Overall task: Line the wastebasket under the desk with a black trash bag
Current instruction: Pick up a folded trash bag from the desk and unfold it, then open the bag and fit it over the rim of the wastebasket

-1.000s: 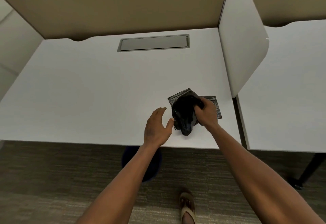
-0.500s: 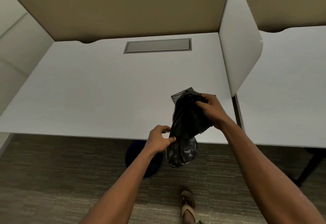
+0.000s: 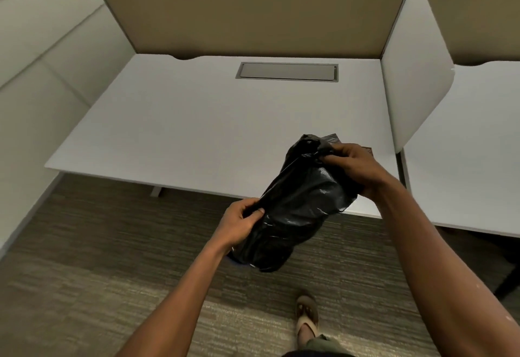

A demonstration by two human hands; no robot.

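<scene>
A crumpled black trash bag [image 3: 298, 204] hangs in the air over the front edge of the white desk [image 3: 197, 131]. My right hand [image 3: 353, 166] pinches its upper end, above the desk's right part. My left hand [image 3: 239, 223] grips the bag's left edge lower down, in front of the desk edge. The dark blue wastebasket [image 3: 235, 261] on the floor under the desk is almost wholly hidden behind the bag and my left wrist; only a sliver of its rim shows. More folded black bags [image 3: 334, 139] lie on the desk behind my right hand.
A white divider panel [image 3: 413, 86] stands at the desk's right side, with a second desk [image 3: 478, 159] beyond it. A tan partition [image 3: 253, 10] closes the back. A grey cable hatch [image 3: 287, 71] sits in the desktop. My sandalled foot [image 3: 306, 317] is on the carpet.
The bag has been lifted off the desk and drawn out longer. My left hand, open beside it a second ago, now grips its edge. The view has pulled back from the desk.
</scene>
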